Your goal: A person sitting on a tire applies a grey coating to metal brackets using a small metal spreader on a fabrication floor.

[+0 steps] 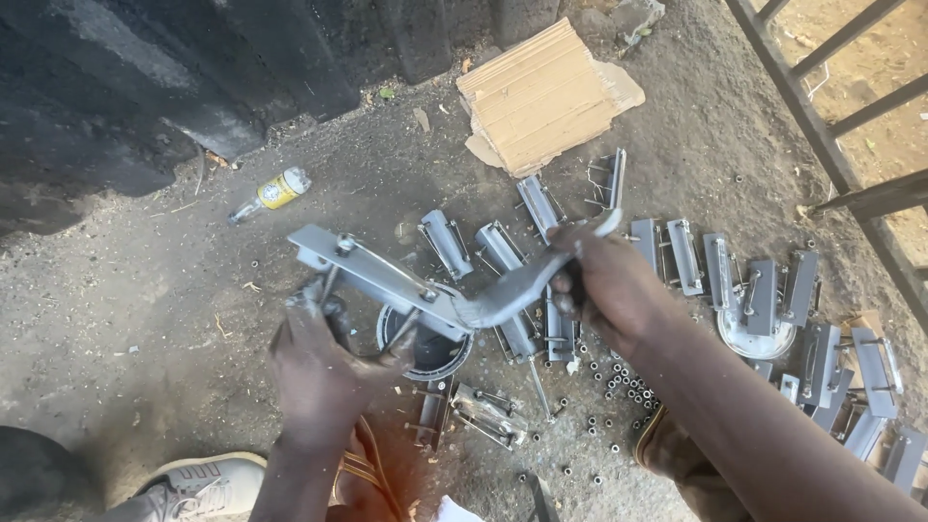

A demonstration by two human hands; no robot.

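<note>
Bare dirt floor [145,309], grey and gritty, carries everything. Folded cardboard [541,92] lies at the far edge, well apart from the work. Held above the floor, mid-frame: a grey metal bracket assembly [387,275], flat plate with bolts, joined to a curved handle [522,285]. Right hand [604,290] closed around the handle's upper end; left hand [324,362] closed on the bolts under the plate. Beneath sits a round dark can [430,353]. Matching metal brackets [764,295] lie in rows to the right. Small plastic bottle [271,193] lies left. Loose nuts [623,382] are scattered near the right wrist.
</note>
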